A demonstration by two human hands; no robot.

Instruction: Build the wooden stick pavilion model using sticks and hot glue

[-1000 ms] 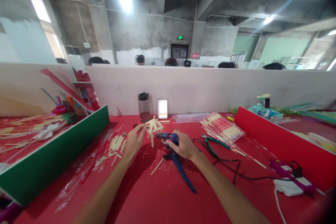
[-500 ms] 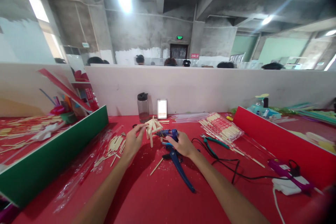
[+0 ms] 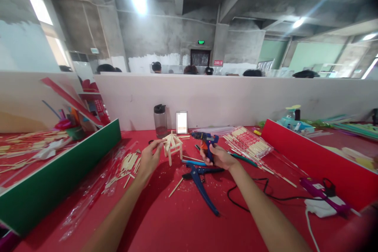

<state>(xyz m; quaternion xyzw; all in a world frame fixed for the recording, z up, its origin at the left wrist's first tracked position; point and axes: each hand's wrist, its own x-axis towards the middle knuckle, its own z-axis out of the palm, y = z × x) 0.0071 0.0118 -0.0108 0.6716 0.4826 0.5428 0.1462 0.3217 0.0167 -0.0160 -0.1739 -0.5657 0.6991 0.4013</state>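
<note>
1. Two bare forearms are reaching in from the bottom of the frame over the red tabletop.
2. Just below the centre, a blue-handled cutter is lying with its handles spreading; one loose stick is resting to its left.
3. At the centre, the left hand is pinching the left roof edge of a small stick model, its fingers closing on the wood. The model is standing on its legs.
4. Right of it, the right hand is gripping a blue glue gun, its fingers wrapping the handle. The nozzle is pointing left, apart from the model.
5. Short sticks are lying in a pile left of centre; green-handled pliers and a packet of sticks are lying right of centre.
6. Behind the model, a dark-lidded bottle is standing before a white partition.
7. Beyond that, the tops of several people's heads are showing.
</note>
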